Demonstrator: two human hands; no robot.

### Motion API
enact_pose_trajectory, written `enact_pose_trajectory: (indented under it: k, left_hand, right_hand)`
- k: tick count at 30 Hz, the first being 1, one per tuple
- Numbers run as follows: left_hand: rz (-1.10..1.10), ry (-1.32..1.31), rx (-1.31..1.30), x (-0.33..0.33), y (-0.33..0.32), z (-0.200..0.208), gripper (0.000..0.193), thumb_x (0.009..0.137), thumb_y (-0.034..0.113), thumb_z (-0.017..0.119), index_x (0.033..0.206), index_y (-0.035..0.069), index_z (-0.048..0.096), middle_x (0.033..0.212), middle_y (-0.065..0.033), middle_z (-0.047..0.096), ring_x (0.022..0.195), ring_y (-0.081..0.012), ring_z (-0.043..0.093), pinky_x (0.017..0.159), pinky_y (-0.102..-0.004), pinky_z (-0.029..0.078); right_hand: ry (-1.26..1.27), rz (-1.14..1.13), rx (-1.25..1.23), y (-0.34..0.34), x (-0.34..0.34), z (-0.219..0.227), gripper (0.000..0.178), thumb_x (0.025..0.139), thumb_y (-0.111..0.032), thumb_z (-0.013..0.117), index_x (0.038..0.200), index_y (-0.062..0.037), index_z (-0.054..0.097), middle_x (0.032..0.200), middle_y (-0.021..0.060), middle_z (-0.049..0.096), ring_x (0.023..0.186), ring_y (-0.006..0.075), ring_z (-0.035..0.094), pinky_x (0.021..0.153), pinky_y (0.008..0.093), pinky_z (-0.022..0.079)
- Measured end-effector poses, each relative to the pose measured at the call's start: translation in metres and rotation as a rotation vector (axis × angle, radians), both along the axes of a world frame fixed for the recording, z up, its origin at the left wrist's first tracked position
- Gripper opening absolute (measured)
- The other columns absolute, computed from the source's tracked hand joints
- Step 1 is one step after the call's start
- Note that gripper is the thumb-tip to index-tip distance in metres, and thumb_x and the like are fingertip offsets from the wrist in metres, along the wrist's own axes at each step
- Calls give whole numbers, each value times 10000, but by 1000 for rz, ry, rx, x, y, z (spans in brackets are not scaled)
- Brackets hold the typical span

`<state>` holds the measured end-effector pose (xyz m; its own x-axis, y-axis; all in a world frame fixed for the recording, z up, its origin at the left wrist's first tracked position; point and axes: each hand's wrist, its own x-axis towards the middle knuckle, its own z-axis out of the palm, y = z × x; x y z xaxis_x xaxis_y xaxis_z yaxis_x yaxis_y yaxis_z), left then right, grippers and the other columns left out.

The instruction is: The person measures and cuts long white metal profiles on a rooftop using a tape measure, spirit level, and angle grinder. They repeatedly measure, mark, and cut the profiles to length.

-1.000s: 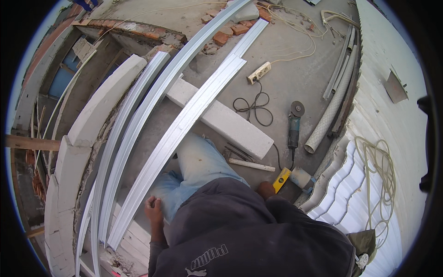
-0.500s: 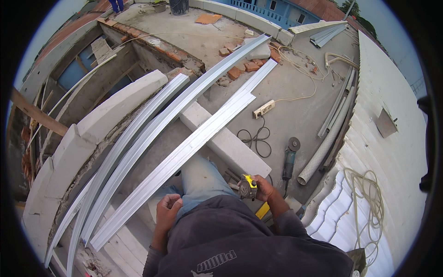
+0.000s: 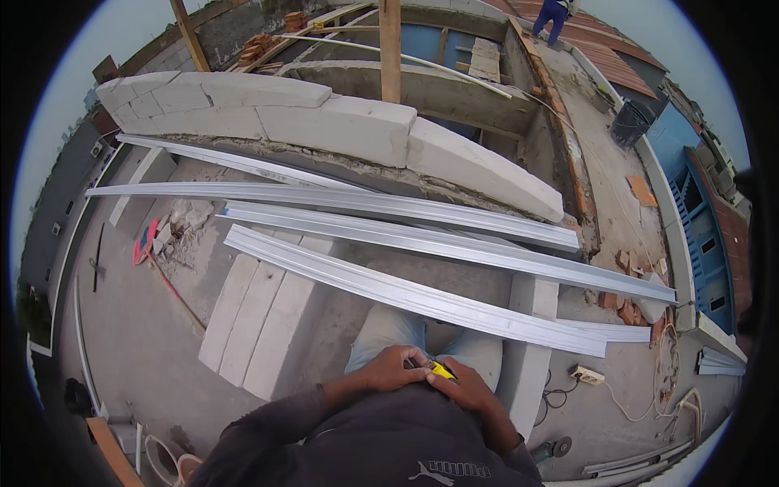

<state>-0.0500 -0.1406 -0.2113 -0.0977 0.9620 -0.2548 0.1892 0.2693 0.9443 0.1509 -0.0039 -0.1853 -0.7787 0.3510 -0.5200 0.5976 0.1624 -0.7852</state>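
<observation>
A yellow and black tape measure sits in front of my body, mostly covered by fingers. My right hand is wrapped round it. From the left, my left hand meets it with bent fingers closed against its side; whether they pinch the blade's end is hidden. Just beyond my knees lies the nearest silver metal channel, running left to right across light block supports. Farther off, more long channels lie roughly alongside it.
A curved low wall of pale blocks borders an opening behind the channels. Stacked blocks stand at left. An angle grinder, a power strip and cables lie at right. A person in blue trousers stands far off.
My view has swung left toward the channels and wall. My left hand, apart and half-curled before, has come to the tape measure, which remains in my right hand.
</observation>
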Motion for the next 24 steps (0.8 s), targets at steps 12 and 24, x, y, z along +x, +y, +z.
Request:
enact_pose_trajectory:
  k: [12,24]
  left_hand:
    - [1526,-623,596,-346,-128,-51,101,1031,154,677,1078,65,682,968,-16,689,847,-134,676,773,-285,562]
    - [1771,-461,299,-403,-122,-150,158,1011,195,700,992,47,754,911,-70,734,793,-201,724,676,-326,609]
  right_hand:
    - [-650,326,691,136,197,-70,578,1043,-552,505,1168,-26,711,1160,270,710,1089,464,688,934,564,544]
    - [-609,238,832,141,178,-36,548,1091,-542,451,1276,-85,690,1217,234,725,1105,466,681,946,562,544]
